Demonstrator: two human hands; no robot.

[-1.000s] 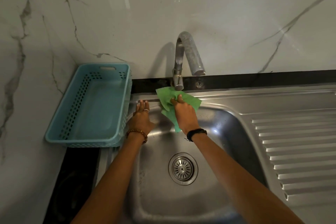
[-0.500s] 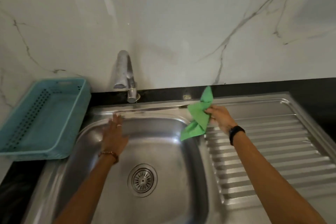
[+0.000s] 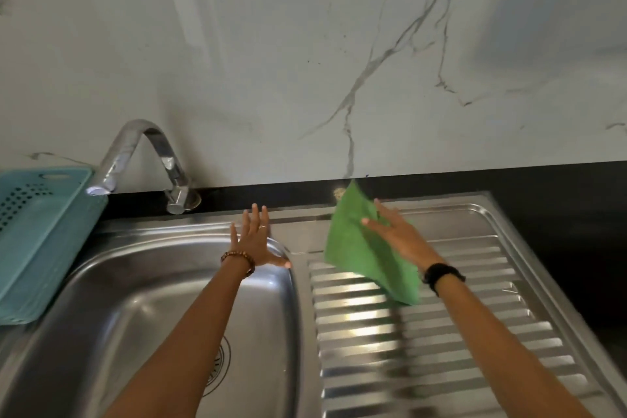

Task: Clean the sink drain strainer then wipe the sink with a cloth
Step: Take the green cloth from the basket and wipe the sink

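A green cloth [image 3: 353, 248] lies spread on the steel sink's ribbed drainboard [image 3: 441, 343], near its back left corner. My right hand [image 3: 397, 234] presses flat on the cloth with straight, spread fingers. My left hand [image 3: 252, 241] rests open on the back right rim of the sink bowl [image 3: 135, 309], fingers straight and pointing at the wall. The drain strainer [image 3: 219, 363] sits in the bowl's bottom, mostly hidden behind my left forearm.
A chrome tap [image 3: 135, 159] rises from the black counter strip behind the bowl, its spout turned left. A light blue perforated basket [image 3: 40, 231] stands on the counter at the left edge. A marble wall closes the back.
The view swung right. My right hand carried the cloth from the bowl's back rim onto the drainboard and flattened on it. My left hand slid right along the rim.
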